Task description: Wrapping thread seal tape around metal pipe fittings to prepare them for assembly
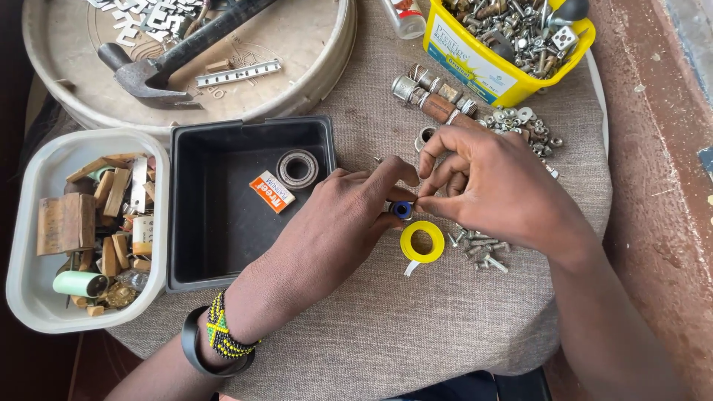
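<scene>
My left hand and my right hand meet over a cloth-covered stool. Together they pinch a small blue round fitting between their fingertips. Just below it lies a yellow spool of white sealing tape, its loose end trailing to the left. A beaded bracelet and a black band sit on my left wrist.
A black square tray holds a steel bearing and a small orange packet. Left is a white tub of wood scraps. A round tray with a hammer sits behind. A yellow tub of bolts, threaded fittings and loose screws lie right.
</scene>
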